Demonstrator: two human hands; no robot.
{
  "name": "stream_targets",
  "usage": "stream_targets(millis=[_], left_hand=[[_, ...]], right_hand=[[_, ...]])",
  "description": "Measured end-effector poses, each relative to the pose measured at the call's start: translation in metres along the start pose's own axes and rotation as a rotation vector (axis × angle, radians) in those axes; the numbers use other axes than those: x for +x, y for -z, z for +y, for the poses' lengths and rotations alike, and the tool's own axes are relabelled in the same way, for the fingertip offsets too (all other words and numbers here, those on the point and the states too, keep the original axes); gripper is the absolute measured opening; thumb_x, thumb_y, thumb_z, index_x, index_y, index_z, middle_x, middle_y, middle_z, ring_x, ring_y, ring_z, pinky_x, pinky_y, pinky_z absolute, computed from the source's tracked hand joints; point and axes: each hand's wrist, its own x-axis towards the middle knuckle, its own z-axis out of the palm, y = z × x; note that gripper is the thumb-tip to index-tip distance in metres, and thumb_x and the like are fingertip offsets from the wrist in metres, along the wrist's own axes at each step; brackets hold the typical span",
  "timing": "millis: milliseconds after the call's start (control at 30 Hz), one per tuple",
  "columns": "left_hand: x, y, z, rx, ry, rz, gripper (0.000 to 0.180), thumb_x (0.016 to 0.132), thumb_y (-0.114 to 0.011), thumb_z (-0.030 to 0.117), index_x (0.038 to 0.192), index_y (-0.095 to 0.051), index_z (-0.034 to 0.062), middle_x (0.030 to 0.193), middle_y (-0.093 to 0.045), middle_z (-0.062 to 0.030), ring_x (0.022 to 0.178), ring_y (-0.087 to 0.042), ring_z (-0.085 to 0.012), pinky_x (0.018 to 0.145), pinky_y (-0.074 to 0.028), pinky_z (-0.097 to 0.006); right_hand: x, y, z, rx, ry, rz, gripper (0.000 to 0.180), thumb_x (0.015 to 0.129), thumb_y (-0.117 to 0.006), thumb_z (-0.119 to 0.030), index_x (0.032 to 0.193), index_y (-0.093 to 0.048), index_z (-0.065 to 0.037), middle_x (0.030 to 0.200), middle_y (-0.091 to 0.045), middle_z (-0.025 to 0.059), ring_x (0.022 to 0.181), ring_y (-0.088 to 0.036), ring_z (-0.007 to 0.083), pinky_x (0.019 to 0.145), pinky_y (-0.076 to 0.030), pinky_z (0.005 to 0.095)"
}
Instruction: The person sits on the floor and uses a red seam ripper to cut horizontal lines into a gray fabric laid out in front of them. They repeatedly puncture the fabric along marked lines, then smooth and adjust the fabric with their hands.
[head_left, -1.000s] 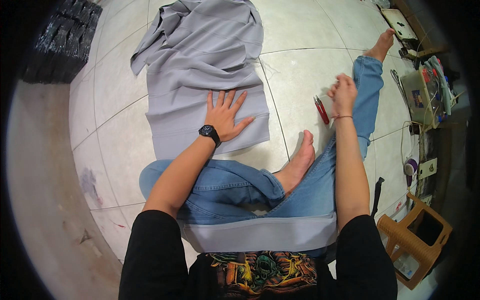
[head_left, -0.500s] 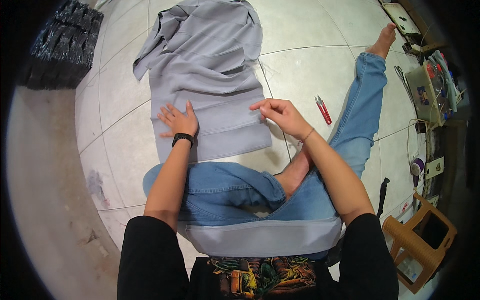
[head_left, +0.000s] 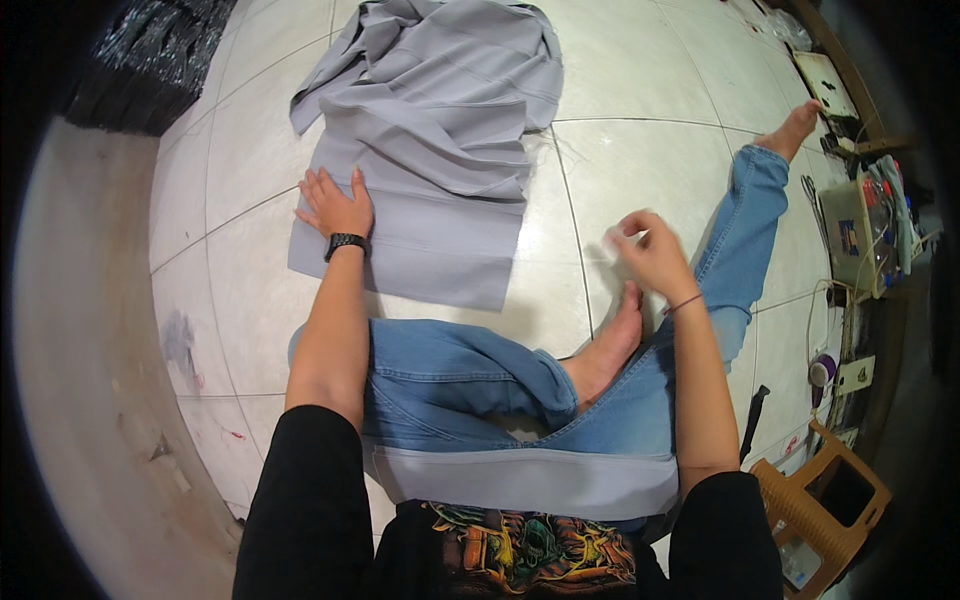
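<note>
A large grey cloth (head_left: 430, 150) lies spread on the tiled floor in front of me, bunched at its far end and flat at the near end. My left hand (head_left: 335, 205), with a black watch (head_left: 345, 243) on the wrist, presses flat on the cloth's near left edge, fingers apart. My right hand (head_left: 645, 255) is blurred, over the floor to the right of the cloth, just above my bare foot (head_left: 605, 350). Its fingers look curled; whether it holds anything is unclear. A grey cloth strip (head_left: 520, 480) lies across my lap.
I sit on the floor in blue jeans, right leg (head_left: 745, 230) stretched out far right. A black bundle (head_left: 130, 70) lies at the upper left. A brown plastic stool (head_left: 830, 510) stands at the lower right, and a machine with cables (head_left: 860, 235) at the right edge.
My left hand slid left to the cloth's left edge. My right hand left the cloth and swung right, over where a red tool lay on the floor.
</note>
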Motion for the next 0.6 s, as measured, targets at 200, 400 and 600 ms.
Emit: stream_targets(millis=[200,400,600], left_hand=[[-0.026,0.004,0.021,0.067,0.262,-0.155,0.09,0.107,-0.039,0.067,0.173,-0.026,0.0052,0.183,-0.011,-0.021,0.169,-0.002,-0.0403,0.128,-0.001,-0.074],[-0.015,0.0,0.031,0.073,0.095,-0.099,0.088,0.108,-0.038,0.066,0.172,-0.029,0.0069,0.182,-0.02,-0.0171,0.169,-0.01,-0.0378,0.128,-0.003,-0.074],[-0.008,-0.004,0.026,0.037,0.048,-0.094,0.084,0.109,-0.036,0.064,0.173,-0.029,0.0078,0.181,-0.02,-0.0181,0.169,-0.01,-0.0378,0.129,-0.001,-0.072]], right_hand=[[-0.021,-0.033,-0.061,-0.523,0.418,-0.434,0.02,0.089,-0.083,-0.025,0.096,-0.083,-0.006,0.129,-0.07,0.0125,0.127,-0.061,0.0355,0.104,-0.054,0.0471],[-0.033,-0.094,-0.111,0.823,0.37,-0.577,0.022,0.105,-0.066,-0.015,0.09,-0.067,-0.001,0.118,-0.076,0.0117,0.136,-0.062,0.036,0.121,-0.041,0.0461],[-0.068,-0.065,-0.093,0.763,0.056,-0.734,0.027,0.107,-0.056,-0.016,0.086,-0.067,-0.001,0.082,-0.067,0.0059,0.084,-0.065,0.0181,0.082,-0.051,0.0318]])
